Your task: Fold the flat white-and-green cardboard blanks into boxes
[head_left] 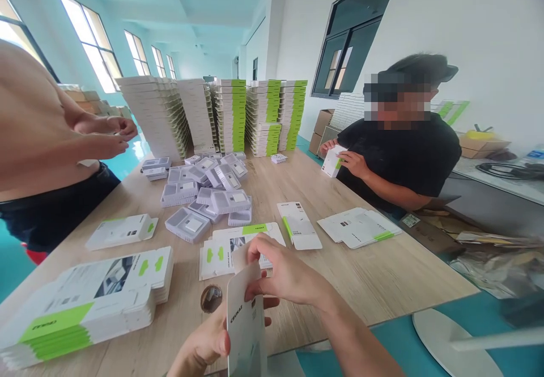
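Note:
A white carton box with printed lettering stands tilted at the near edge of the table. My left hand grips its lower body, thumb on the near side and fingertips showing past the far side. My right hand is closed at the top of the box, fingers bent at its upper edge and flap; the inside of the box is hidden. Just beyond lie flat printed cartons with green patches, partly covered by my right hand. A roll of tape rests left of the box.
Plastic trays are heaped mid-table, with tall carton stacks behind. A stack of flat cartons fills the near left. More flat cartons lie right. One co-worker holds a box; another person stands left.

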Tool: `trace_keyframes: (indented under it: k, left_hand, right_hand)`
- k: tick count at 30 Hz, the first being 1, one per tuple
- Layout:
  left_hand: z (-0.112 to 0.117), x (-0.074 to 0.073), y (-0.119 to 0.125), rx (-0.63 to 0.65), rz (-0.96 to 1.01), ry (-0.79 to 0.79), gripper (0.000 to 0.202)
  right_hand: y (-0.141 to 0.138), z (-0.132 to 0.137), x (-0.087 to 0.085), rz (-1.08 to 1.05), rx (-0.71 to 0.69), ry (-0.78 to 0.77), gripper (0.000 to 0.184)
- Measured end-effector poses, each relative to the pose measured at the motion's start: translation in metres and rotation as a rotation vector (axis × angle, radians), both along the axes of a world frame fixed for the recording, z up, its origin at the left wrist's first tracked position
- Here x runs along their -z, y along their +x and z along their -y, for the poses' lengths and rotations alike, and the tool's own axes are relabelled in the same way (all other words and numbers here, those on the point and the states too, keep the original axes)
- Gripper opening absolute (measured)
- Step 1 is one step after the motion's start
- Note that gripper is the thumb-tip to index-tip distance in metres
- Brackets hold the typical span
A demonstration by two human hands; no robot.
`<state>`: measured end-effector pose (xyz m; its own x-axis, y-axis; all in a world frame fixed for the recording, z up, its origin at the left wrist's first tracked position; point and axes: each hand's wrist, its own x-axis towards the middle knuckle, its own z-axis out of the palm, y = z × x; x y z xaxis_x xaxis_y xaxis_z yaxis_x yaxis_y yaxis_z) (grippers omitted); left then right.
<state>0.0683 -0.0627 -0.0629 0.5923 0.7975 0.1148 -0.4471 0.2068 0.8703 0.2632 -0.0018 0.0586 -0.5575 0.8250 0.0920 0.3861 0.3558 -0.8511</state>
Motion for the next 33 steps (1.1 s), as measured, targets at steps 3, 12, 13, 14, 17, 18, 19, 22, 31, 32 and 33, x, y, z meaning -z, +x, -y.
trace_keyframes:
  k: [3, 12, 13, 14, 17, 18, 19, 22, 31, 32, 33]
  left_hand:
    - [0.003, -0.003, 0.0, 0.035, -0.016, -0.034, 0.115]
    - [0.007, -0.001, 0.0, 0.067, -0.164, 0.037, 0.107]
    - [0.007, 0.001, 0.0, 0.061, -0.165, 0.026, 0.103]
    - [0.008, 0.002, 0.001, 0.056, -0.167, 0.012, 0.1]
    - [0.01, 0.002, 0.004, 0.025, -0.162, -0.046, 0.094]
    - [0.011, 0.001, 0.005, 0.007, -0.153, -0.072, 0.092]
    - [0.011, -0.001, 0.006, -0.016, -0.144, -0.1, 0.089]
    - [0.009, -0.009, 0.009, -0.136, -0.134, -0.192, 0.072]
    - [-0.011, -0.026, 0.003, -0.545, -0.197, -0.347, 0.049]
    - [-0.012, -0.028, 0.003, -0.569, -0.209, -0.337, 0.052]
    - [-0.013, -0.03, 0.003, -0.586, -0.222, -0.322, 0.054]
  right_hand:
    - [0.0, 0.0, -0.002, 0.061, -0.063, -0.006, 0.036]
    - [0.004, -0.009, -0.01, 0.216, -0.247, -0.003, 0.031]
    - [0.004, -0.009, -0.012, 0.256, -0.258, 0.0, 0.037]
    - [0.004, -0.009, -0.013, 0.291, -0.267, -0.002, 0.042]
    - [0.008, -0.008, -0.016, 0.295, -0.347, -0.074, 0.049]
    - [0.011, -0.009, -0.016, 0.263, -0.381, -0.105, 0.049]
    - [0.013, -0.011, -0.016, 0.22, -0.387, -0.126, 0.05]
    - [0.022, -0.019, -0.011, 0.083, -0.202, -0.107, 0.043]
    - [0.021, 0.018, 0.065, -0.342, 0.244, -0.291, 0.066]
    - [0.017, 0.027, 0.078, -0.376, 0.2, -0.398, 0.065]
    - [0.012, 0.034, 0.089, -0.402, 0.16, -0.486, 0.063]
